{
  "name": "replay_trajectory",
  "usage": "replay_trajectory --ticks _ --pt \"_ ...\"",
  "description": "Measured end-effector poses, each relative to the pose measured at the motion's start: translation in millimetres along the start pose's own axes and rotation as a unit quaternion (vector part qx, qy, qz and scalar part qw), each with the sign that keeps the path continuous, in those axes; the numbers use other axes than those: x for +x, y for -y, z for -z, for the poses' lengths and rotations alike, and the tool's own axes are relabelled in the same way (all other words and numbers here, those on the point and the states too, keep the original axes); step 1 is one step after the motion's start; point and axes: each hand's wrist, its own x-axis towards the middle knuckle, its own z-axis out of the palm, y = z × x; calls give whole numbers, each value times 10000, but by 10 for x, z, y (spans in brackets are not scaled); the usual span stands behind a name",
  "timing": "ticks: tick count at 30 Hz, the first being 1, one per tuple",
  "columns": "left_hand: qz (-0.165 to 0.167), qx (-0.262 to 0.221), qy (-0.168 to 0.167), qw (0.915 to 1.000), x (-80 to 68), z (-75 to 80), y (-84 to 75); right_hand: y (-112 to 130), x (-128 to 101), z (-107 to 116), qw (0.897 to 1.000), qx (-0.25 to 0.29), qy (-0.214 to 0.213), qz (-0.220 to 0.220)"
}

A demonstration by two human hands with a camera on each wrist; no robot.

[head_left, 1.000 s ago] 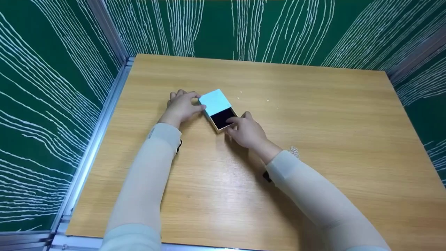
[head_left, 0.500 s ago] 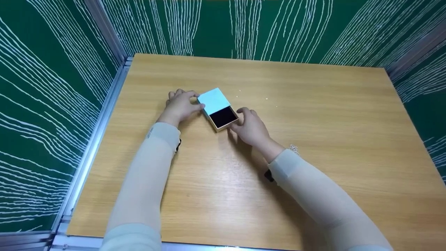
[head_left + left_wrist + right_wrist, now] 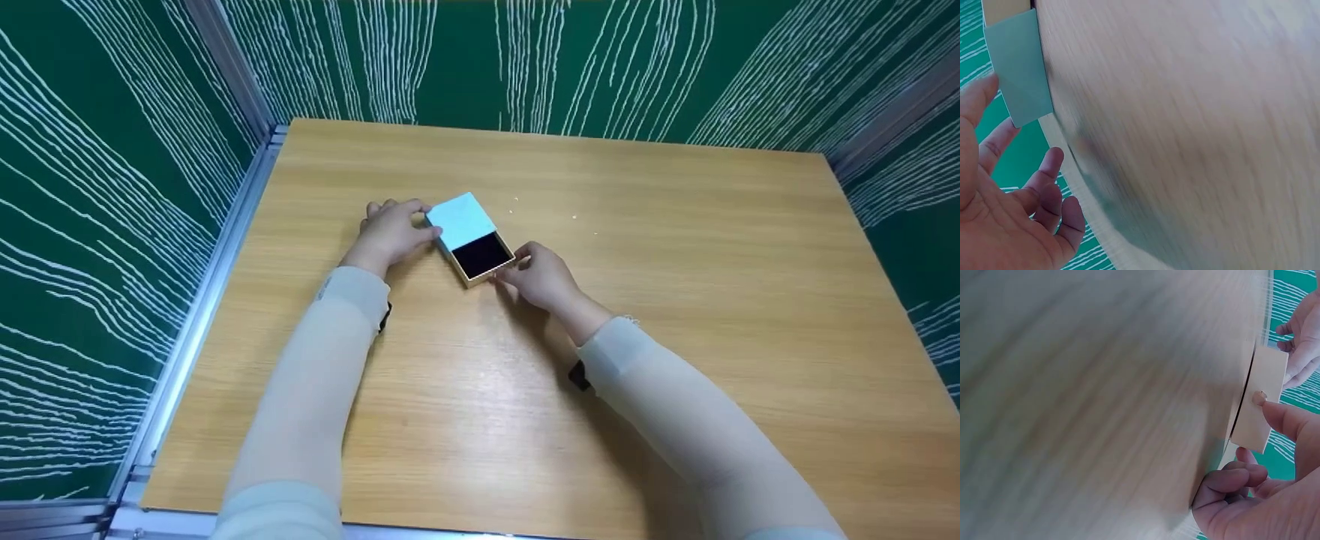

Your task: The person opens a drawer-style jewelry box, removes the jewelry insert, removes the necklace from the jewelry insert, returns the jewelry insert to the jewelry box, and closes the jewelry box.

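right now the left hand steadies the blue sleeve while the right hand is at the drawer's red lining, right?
Not quite: the lining is black, not red, as the head view shows. The left hand does steady the blue sleeve, and the right hand is at the drawer's end.

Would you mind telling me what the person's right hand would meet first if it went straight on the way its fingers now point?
Most likely the tan drawer front of the pale blue sliding box: the right hand points straight at it, with the thumb already at the small knob.
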Motion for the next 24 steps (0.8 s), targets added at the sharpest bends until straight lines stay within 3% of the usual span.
replay_trajectory --ticks 9,17,24 --pt "116 -105 90 9998 -7 -20 -19 207 -149 46 10000 9 -41 72" --pt "155 -209 51 9996 -42 -12 -45 -4 231 -65 9997 -165 -112 134" --pt "122 -234 38 9996 -27 -26 -25 345 -42 37 9997 4 -117 228"
